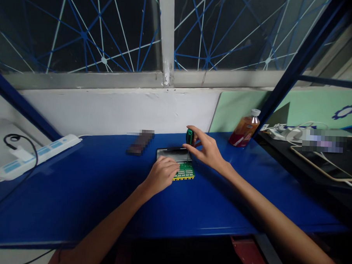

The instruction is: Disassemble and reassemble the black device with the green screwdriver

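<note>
Head view: upright green-and-black-handled screwdriver [189, 137] in right hand [209, 150], fingers closed around it; under and just beside left hand [163, 173], fingers together, grip unclear, flat green circuit board [188, 170]. Probably at screw-turning; calling next for steady downward pressure.

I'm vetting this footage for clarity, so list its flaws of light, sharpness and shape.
Head view: dim, with soft shadow on the blue table around the circuit board, whose fine markings are too small to read; head view: the bottle leans, probably from wide-angle stretch; head view: pixelation masks the dark slab; head view: the top right corner falls to black.
</note>
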`<state>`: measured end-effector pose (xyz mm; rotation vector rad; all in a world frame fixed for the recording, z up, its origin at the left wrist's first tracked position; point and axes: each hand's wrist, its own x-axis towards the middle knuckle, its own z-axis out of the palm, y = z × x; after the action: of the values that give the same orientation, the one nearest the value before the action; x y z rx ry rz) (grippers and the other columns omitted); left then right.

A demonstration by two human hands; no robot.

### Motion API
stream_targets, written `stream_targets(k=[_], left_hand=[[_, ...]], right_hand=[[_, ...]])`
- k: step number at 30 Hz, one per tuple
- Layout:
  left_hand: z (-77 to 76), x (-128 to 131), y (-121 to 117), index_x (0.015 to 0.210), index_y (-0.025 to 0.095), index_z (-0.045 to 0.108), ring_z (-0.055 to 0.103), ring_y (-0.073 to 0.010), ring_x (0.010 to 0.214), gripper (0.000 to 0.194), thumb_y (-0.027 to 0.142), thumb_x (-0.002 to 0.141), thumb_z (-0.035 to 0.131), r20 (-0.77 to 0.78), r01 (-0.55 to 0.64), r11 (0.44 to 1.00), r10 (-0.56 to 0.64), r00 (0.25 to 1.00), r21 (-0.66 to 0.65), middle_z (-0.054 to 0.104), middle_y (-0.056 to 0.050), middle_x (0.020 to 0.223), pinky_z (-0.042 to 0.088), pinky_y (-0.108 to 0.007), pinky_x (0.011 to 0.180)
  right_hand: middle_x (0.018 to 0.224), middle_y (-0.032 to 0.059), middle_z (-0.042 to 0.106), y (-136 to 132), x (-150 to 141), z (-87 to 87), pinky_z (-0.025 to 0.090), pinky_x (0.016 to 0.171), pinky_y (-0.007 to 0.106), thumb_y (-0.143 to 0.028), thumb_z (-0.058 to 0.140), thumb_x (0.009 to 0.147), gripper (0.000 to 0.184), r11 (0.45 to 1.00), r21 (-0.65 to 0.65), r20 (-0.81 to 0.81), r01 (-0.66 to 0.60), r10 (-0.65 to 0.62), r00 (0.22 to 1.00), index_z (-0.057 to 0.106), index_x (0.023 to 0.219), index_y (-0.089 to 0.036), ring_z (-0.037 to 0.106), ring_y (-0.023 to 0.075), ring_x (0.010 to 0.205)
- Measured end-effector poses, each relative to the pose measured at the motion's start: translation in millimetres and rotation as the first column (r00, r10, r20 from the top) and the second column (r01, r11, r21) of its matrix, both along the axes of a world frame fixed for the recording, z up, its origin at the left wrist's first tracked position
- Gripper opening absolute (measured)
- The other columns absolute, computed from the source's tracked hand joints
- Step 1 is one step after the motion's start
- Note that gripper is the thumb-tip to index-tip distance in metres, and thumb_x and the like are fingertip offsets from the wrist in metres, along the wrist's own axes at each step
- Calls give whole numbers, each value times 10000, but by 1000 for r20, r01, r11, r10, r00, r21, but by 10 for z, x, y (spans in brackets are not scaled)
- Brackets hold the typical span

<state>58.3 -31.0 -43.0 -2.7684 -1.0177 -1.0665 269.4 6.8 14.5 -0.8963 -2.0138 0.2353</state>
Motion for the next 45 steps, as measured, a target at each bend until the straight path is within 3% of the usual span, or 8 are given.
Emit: stream_targets(k=[5,10,16,22,27,33,39,45], left_hand=[[-3,-1,-1,928,172,684,651,-213,890,181,123,918,510,-11,1,1000,-1,1000,2,735,-57,888,428,-380,828],[4,9,-8,933,165,673,621,-222,931,156,132,922,521,-5,0,1000,0,1000,-4,723,-57,901,423,-385,833],[27,11,-17,859,166,664,581,-220,933,177,205,950,518,-38,-39,999,39,999,5,677,-65,890,411,-370,818],[23,12,12,830,161,646,557,-204,866,204,226,962,505,-32,-79,997,80,996,18,636,-54,833,388,-357,794],[63,31,-12,772,158,616,525,-194,801,267,242,978,469,-65,-129,991,131,989,34,604,-49,781,366,-348,738],[92,35,-43,715,164,561,494,-188,760,297,245,979,451,-75,-200,978,204,976,66,571,-39,741,330,-335,691],[59,11,-13,674,173,496,480,-178,746,338,272,989,423,-20,-231,972,230,973,-38,515,-19,698,329,-318,680],[57,-17,14,702,174,550,495,-177,783,310,300,975,475,21,-175,970,181,983,-168,545,-13,740,340,-319,727]], right_hand=[[1005,75,645,-17,-11,-31,583,735,384,-376,510,924,584,999,-45,-90,2,-6,996,341,1465,-237,627,204,805],[1074,82,633,-77,-26,27,573,742,395,-379,570,892,539,1000,-5,-47,-8,8,999,453,1404,-259,607,218,842],[1099,83,645,-124,-10,66,561,755,394,-329,477,948,534,989,-94,-49,-113,109,993,335,1459,-263,619,223,879],[1154,81,641,-124,-17,30,543,734,368,-399,546,919,478,998,25,-14,58,-58,998,470,1373,-270,606,190,781],[1109,72,653,-111,-23,34,546,742,337,-320,453,960,482,999,-40,-34,11,-12,999,371,1427,-233,628,177,824],[1073,64,671,-128,-13,26,525,805,369,-390,572,903,436,992,69,-58,106,-103,993,512,1308,-238,627,191,817],[1002,58,665,-118,-11,34,556,725,350,-323,460,937,517,998,-67,-36,-18,15,999,339,1431,-232,633,188,800],[985,56,652,-72,9,-6,558,657,348,-371,537,892,522,997,-72,-63,29,-33,997,400,1380,-246,609,171,690]])
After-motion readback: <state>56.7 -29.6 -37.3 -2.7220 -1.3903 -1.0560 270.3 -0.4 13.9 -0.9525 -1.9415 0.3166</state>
